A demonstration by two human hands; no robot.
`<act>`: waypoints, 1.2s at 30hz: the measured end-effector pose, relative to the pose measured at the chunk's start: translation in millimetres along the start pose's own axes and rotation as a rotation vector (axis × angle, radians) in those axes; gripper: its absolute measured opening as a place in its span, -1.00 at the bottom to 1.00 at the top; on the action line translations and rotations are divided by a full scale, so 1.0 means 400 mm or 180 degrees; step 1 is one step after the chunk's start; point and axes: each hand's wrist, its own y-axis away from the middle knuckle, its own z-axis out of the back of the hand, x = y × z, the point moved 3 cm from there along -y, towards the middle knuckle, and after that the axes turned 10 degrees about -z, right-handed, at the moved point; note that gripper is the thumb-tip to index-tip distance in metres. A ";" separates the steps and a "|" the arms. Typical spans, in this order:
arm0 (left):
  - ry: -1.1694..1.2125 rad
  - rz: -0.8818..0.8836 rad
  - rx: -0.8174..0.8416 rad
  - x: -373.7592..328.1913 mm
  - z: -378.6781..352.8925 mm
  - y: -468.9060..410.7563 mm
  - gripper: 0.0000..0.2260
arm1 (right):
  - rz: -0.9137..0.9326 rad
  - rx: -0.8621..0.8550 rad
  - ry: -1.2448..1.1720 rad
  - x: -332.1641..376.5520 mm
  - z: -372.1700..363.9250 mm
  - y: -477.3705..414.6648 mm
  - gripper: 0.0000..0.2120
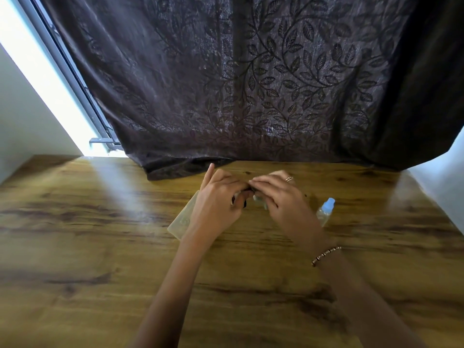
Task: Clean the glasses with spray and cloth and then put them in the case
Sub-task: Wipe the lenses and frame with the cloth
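My left hand (221, 199) and my right hand (278, 197) meet above the wooden table (100, 247), fingers curled around the dark-framed glasses (244, 197), which are mostly hidden between them. A pale cloth (258, 199) shows under my right fingers, pressed against the glasses. A beige glasses case (182, 221) lies flat on the table under my left wrist. The small clear spray bottle (325, 212) with a light blue cap lies on the table just right of my right hand.
A dark leaf-patterned curtain (251, 84) hangs at the table's far edge, its hem resting on the wood. A bright window strip (50, 84) is at the left. White walls flank both sides of the table.
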 end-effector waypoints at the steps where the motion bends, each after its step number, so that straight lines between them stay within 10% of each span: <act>1: 0.0012 -0.0014 -0.0029 0.003 0.002 0.003 -0.92 | 0.0038 0.0057 0.0051 0.000 0.002 -0.004 -0.69; 36: 0.0573 -0.0166 -0.0586 0.056 0.052 0.044 -0.80 | -0.0681 0.0110 0.0000 -0.112 0.052 0.011 -0.93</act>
